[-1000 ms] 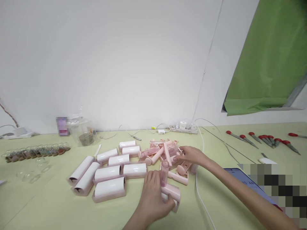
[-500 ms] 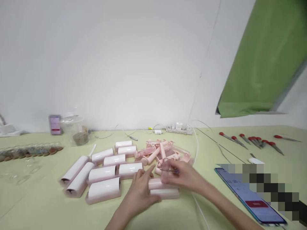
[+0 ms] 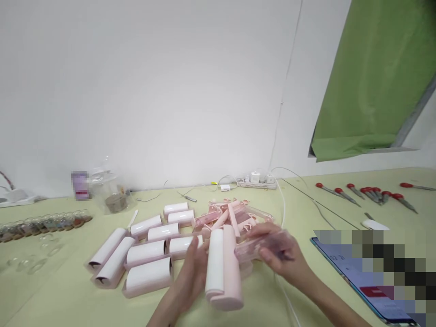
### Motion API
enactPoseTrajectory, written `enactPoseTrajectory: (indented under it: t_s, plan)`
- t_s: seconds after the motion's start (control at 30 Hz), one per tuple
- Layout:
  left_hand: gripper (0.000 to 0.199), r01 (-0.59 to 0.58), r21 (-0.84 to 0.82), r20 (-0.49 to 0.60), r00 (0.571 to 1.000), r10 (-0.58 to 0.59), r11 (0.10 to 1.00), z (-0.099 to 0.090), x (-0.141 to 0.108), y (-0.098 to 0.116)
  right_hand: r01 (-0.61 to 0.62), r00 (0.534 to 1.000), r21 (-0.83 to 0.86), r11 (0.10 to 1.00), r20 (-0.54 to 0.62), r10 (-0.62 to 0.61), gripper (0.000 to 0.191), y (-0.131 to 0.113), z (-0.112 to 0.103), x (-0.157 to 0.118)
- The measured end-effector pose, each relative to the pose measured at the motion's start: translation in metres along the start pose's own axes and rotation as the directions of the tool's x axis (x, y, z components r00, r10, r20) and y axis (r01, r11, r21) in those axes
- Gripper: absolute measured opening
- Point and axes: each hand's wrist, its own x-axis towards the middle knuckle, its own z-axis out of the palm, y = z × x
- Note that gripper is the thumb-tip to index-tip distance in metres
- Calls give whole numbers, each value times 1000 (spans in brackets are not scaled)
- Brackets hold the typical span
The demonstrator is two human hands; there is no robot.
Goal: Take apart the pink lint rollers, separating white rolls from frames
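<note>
My left hand (image 3: 194, 268) is wrapped behind a pink and white lint roller (image 3: 223, 268), which stands tilted with its end toward me. Its fingers are partly hidden behind the roller. In my right hand (image 3: 282, 250) is a see-through pink plastic cover (image 3: 252, 247), its tip against or very near the roller's right side. Something small and dark shows by the right fingers, too blurred to name. Left of my hands lie several white paper rolls (image 3: 150, 274) in pink casings. Behind them is a pile of pink plastic handles (image 3: 233, 215).
A phone (image 3: 354, 277) lies at the right, partly pixelated. Several red-handled tools (image 3: 371, 193) are at the far right. A power strip (image 3: 257, 181) with white cables sits by the wall. A clear plastic tub (image 3: 114, 195) and a row of small glass jars (image 3: 44, 222) are at the left.
The lint roller was lying flat under both hands; now it is lifted and turned end toward me. My right hand has moved right with the clear pink cover, now tipped sideways.
</note>
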Motion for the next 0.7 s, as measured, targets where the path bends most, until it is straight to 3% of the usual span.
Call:
enactPoseTrajectory:
  t_s: [0.07, 0.17, 0.2, 0.23, 0.33, 0.4, 0.47, 0.53, 0.6, 0.7]
  plan:
    - [59, 155, -169, 13, 988, -155, 973, 12, 2, -5, -74, 997, -1, 997, 10, 74, 12, 6, 17, -6]
    - [52, 84, -206, -154, 981, -117, 975, 22, 1, -14, -217, 974, 76, 973, -58, 221, 13, 14, 34, -16]
    - [52, 63, -190, -162, 982, -95, 980, 21, -2, -16, -271, 959, 136, 953, -50, 280, 18, 18, 35, -19]
    - [53, 71, -170, -117, 989, -91, 983, 20, -5, -18, -337, 938, 208, 918, -13, 347, 22, 21, 35, -21]
    - [62, 154, -114, 153, 979, -136, 981, 12, -16, -19, -523, 850, 369, 768, 155, 504, 30, 30, 27, -16]
    - [65, 149, -115, 207, 971, -123, 982, 6, -19, -18, -543, 839, 298, 785, 173, 515, 26, 34, 21, -1]
    - [61, 70, -147, 78, 995, -59, 987, 0, -17, -15, -444, 891, 11, 896, 117, 440, 23, 36, 17, 21]
    - [55, -34, -130, -110, 994, 20, 991, -5, -11, -12, -283, 936, -316, 906, 116, 333, 20, 39, 17, 45]
    - [52, -102, -52, -277, 957, 83, 993, -10, -5, -9, -157, 950, -499, 852, 160, 269, 13, 44, 22, 64]
    - [51, -165, 153, -446, 868, 217, 974, -16, 2, -9, -67, 943, -588, 806, 226, 243, 9, 52, 35, 78]
